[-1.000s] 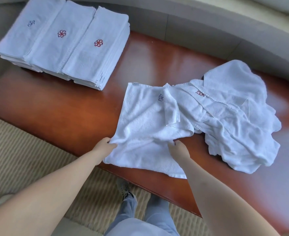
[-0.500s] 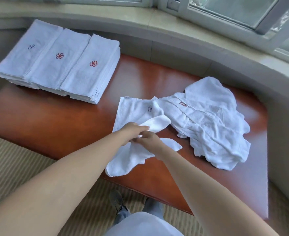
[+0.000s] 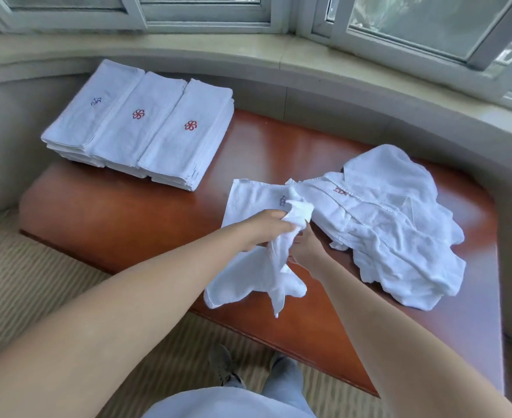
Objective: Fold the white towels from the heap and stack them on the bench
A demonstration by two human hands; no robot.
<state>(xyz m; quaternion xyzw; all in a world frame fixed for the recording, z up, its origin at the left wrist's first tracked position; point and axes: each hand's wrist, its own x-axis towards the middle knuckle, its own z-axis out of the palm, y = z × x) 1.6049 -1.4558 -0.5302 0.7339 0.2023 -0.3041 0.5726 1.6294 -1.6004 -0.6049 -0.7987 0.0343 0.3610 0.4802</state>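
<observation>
Hands meet mid-bench over one white towel. Left hand has a bunched corner clamped in its curled fingers, cloth puffing out past the knuckles. Right hand sits just beneath and to the right, fingers tucked into the same towel's hanging fold; looks like a pinch, tho the fingertips are partly hidden by cloth. Far edge of the towel lies flat on the wood w/ a small blue emblem showing, near part drapes off the front edge of the bench, a reddish-brown glossy top.

Right of the hands: the heap of unfolded white towels, rumpled, one red emblem visible on a hemmed edge, touching the held towel at its far right corner.

Far left end: three stacks of folded towels side by side, touching, emblems up — one blue, two red.

Behind the bench, a curved pale sill and window frames. Below, striped beige carpet, light trousers and a grey shoe.
</observation>
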